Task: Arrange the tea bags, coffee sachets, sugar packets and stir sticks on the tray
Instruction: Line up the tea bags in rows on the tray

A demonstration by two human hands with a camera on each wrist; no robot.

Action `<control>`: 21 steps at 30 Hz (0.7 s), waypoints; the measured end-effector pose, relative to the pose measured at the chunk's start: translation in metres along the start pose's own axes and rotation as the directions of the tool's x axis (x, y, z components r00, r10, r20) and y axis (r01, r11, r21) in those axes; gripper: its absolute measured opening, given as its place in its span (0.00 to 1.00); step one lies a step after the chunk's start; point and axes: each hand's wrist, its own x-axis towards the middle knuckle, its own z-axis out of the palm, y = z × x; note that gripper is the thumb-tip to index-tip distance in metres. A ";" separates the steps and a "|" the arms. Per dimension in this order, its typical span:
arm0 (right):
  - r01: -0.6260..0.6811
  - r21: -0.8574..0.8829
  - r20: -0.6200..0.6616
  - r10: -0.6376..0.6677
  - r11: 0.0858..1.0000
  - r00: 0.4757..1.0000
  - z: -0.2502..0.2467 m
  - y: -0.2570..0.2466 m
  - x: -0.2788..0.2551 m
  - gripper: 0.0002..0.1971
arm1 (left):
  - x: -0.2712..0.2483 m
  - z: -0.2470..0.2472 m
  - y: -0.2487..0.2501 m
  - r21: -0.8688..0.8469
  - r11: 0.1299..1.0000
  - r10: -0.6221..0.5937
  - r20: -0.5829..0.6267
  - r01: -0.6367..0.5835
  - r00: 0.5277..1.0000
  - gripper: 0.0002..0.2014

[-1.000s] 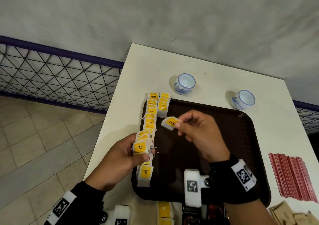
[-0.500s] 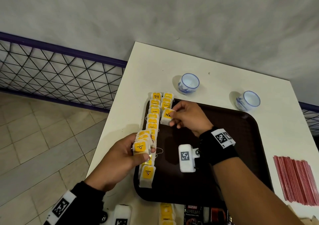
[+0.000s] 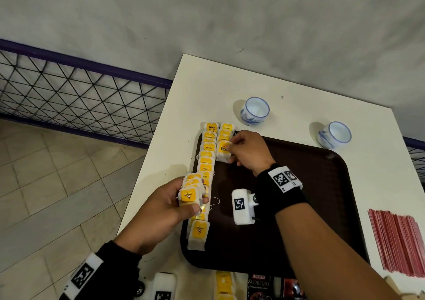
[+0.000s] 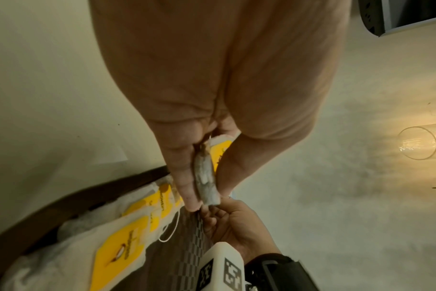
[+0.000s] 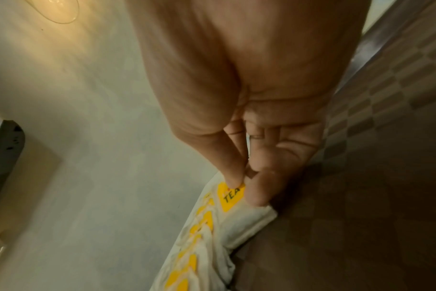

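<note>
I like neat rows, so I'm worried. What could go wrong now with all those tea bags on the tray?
1. The right hand is pinching a tea bag right against the short row. A nudge might knock its neighbours crooked.
2. The left hand grips a whole stack of tea bags above the long row. One could slip out and mess it up.
3. Loose strings could snag a finger.

Tray (image 3: 322, 207) lies before us on table (image 3: 207, 88); tea bags (image 3: 207, 159) run in two rows along tray's left edge. Two cups (image 3: 254, 111) stand behind tray. Stir sticks (image 3: 397, 240) lie right of tray. Coffee sachets (image 3: 259, 286) sit at table's near edge.
</note>
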 end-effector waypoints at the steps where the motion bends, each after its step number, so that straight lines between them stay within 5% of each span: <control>1: 0.004 -0.015 -0.011 -0.004 1.000 1.000 0.000 -0.001 0.000 0.05 | 0.000 0.000 0.000 0.001 1.000 0.002 0.001 -0.002 1.000 0.20; 9: 0.084 -0.101 -0.122 -0.096 0.991 0.988 -0.001 0.012 -0.008 0.09 | 0.001 0.003 -0.001 -0.042 0.999 -0.013 0.016 0.014 1.000 0.20; 15: 0.188 -0.291 0.016 -0.192 0.938 0.981 0.005 0.012 -0.017 0.08 | 0.006 0.003 -0.002 -0.144 0.988 -0.045 0.035 0.049 0.998 0.22; 21: 0.216 -0.073 -0.012 -0.217 0.974 0.976 0.001 0.005 -0.041 0.04 | 0.008 0.004 0.000 -0.260 0.963 -0.048 0.074 0.066 0.996 0.29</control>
